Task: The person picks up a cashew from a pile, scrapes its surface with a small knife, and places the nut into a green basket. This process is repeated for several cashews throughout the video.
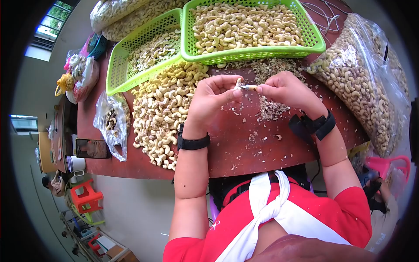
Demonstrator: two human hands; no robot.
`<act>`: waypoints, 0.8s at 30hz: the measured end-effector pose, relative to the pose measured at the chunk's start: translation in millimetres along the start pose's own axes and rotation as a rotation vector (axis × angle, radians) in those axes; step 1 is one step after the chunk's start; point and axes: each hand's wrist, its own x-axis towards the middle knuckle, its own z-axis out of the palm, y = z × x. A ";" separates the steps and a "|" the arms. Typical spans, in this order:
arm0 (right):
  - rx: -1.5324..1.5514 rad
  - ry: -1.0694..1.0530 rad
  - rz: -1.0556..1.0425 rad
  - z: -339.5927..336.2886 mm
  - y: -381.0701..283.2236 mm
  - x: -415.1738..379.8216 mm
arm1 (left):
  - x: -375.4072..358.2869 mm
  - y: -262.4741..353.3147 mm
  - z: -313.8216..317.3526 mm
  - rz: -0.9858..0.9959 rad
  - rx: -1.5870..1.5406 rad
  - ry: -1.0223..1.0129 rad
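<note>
Between the thumb and fingers of my left hand (214, 98) is a single cashew nut (238, 84), held upright. My right hand (286, 89) grips a small knife (250, 87) by its light handle, with the short blade touching or very close to the nut. Both hands are raised over the red table. Left of my left hand lies a heap of loose cashews (159, 115). Brown skin scraps (273, 107) are scattered below and behind my right hand.
A green basket (253, 53) of cashews stands at the back, beside a yellow-green basket (115, 74) holding more. A large plastic bag of cashews (358, 83) is at right. At left are a small plastic bag (111, 120) and a phone (92, 148) near the table (262, 157) edge.
</note>
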 end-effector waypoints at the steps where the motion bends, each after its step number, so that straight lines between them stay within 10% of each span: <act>1: 0.001 0.002 -0.001 -0.3 1.5 0.7 | 0.1 0.1 0.0 -0.041 -0.042 -0.010; 24: 0.058 -0.081 0.002 5.1 1.3 -1.3 | 6.4 -8.4 -5.0 0.075 -0.040 -0.035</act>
